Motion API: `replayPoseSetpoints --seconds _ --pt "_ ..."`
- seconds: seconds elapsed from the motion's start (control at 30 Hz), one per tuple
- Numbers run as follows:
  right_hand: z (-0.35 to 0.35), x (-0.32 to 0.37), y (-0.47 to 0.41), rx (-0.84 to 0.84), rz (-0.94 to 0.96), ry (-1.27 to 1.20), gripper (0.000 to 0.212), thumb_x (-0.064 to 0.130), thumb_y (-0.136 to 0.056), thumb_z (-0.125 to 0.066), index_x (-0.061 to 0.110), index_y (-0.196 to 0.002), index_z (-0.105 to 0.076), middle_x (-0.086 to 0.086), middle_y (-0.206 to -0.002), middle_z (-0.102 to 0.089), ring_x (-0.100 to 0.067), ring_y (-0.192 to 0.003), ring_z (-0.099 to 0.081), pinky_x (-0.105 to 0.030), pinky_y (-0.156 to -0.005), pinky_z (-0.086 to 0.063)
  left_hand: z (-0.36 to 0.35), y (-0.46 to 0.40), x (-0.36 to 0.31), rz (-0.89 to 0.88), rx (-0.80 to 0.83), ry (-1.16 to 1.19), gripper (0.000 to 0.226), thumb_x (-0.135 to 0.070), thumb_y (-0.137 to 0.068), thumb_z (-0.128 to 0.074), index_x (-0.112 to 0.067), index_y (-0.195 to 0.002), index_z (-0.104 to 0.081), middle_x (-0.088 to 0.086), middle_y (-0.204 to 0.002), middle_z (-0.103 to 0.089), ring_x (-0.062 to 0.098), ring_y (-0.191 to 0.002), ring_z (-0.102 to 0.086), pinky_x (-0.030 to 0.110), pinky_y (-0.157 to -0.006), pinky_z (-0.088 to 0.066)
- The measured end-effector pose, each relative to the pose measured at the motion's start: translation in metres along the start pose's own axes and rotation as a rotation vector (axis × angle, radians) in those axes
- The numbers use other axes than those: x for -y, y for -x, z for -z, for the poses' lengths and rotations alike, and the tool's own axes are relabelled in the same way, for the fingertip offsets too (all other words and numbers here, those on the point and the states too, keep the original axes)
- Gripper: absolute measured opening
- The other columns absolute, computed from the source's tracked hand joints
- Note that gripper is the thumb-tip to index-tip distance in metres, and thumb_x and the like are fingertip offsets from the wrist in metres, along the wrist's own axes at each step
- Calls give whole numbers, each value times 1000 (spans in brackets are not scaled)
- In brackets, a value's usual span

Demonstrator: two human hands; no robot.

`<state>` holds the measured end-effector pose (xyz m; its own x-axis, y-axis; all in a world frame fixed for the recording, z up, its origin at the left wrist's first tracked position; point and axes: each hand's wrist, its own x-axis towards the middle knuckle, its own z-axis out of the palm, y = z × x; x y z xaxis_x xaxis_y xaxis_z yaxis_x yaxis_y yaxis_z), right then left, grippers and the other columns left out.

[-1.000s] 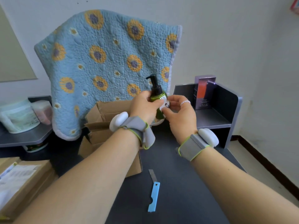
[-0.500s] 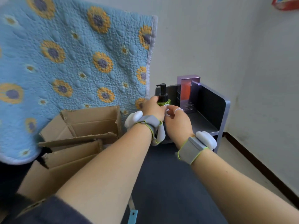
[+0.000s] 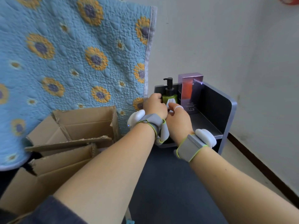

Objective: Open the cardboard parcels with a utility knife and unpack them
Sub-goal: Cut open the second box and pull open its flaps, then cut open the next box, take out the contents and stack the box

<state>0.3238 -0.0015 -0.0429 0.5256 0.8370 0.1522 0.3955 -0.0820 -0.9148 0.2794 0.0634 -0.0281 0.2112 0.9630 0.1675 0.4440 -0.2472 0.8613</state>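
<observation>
A green pump bottle (image 3: 169, 96) with a black pump top stands upright inside the dark shelf unit (image 3: 215, 110) at the table's right end. My left hand (image 3: 155, 105) wraps around its left side. My right hand (image 3: 178, 119) grips its lower front, where a white label shows. The lower half of the bottle is hidden behind my fingers. An opened cardboard parcel (image 3: 72, 139) with raised flaps sits to the left on the dark table. Only the tip of the blue utility knife (image 3: 130, 221) shows at the bottom edge.
A purple and orange carton (image 3: 190, 92) stands in the shelf right beside the bottle. A blue quilt with sunflowers (image 3: 72, 62) hangs behind the parcel. The dark tabletop (image 3: 169, 183) stretches between my arms. The floor and a dark skirting board lie to the right.
Both hands carried the green bottle from above the parcel rightward into the shelf unit, and it now stands beside the purple carton. My view followed to the right.
</observation>
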Motion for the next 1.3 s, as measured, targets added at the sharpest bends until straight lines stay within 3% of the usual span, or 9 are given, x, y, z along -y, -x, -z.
replayPoseSetpoints --seconds 0.07,0.17,0.43,0.6,0.77,0.9,1.1,1.2,1.3 --pt "0 4 7 15 -31 -54 46 5 -92 -45 13 -137 -43 -14 -132 -55 -27 -120 -53 -37 -103 -42 7 6 -1 -9 29 -8 45 1 -91 -42 -9 -135 -43 14 -135 -53 28 -125 -48 34 -104 -39" --pt "0 10 18 4 -2 -44 43 7 -91 -46 16 -133 -47 -13 -126 -59 -26 -114 -57 -35 -98 -46 18 16 -5 -35 28 -7 44 -1 -92 -41 -11 -135 -43 12 -138 -50 26 -128 -45 34 -107 -36" --pt "-15 36 66 90 182 -79 26 8 -88 -49 15 -110 -61 -7 -105 -68 -23 -95 -64 -44 -88 -52 79 57 -9 -204 -148 132 26 -3 -88 -49 -20 -103 -61 3 -101 -65 23 -101 -61 40 -91 -51" --pt "-35 39 108 249 369 5 11 17 -86 -57 26 -82 -60 13 -67 -57 -8 -68 -56 -20 -66 -45 129 86 20 -249 -270 78 19 -4 -85 -56 -17 -95 -66 -1 -82 -61 15 -82 -59 29 -80 -47" --pt "-57 38 136 514 531 299 16 35 -84 -61 24 -89 -71 6 -90 -57 -11 -85 -55 -24 -74 -44 186 112 63 -164 -376 -24 17 -4 -85 -58 -18 -92 -65 2 -84 -62 14 -80 -56 25 -76 -45" --pt "-71 40 148 584 478 451 27 43 -86 -57 27 -106 -65 3 -111 -55 -15 -97 -57 -27 -81 -47 221 132 95 -26 -352 -121 18 0 -82 -60 -7 -97 -67 4 -81 -62 13 -76 -54 18 -68 -41" --pt "-76 48 155 558 383 714 32 36 -90 -52 21 -117 -58 -3 -115 -62 -21 -104 -59 -28 -80 -45 240 155 127 72 -243 -211 18 -13 -79 -71 -10 -96 -68 2 -88 -61 14 -84 -54 22 -77 -37" --pt "-72 47 158 567 269 671 31 31 -90 -51 21 -119 -58 -5 -117 -62 -26 -99 -64 -30 -83 -52 237 160 135 70 -177 -270 22 -16 -79 -70 -15 -101 -66 -1 -86 -58 13 -80 -52 22 -71 -36" --pt "-64 52 155 602 295 716 35 15 -91 -47 25 -121 -61 -4 -124 -60 -26 -103 -63 -31 -92 -51 238 163 138 14 -230 -304 9 -24 -88 -58 -20 -88 -66 -2 -77 -60 15 -76 -54 25 -65 -36"
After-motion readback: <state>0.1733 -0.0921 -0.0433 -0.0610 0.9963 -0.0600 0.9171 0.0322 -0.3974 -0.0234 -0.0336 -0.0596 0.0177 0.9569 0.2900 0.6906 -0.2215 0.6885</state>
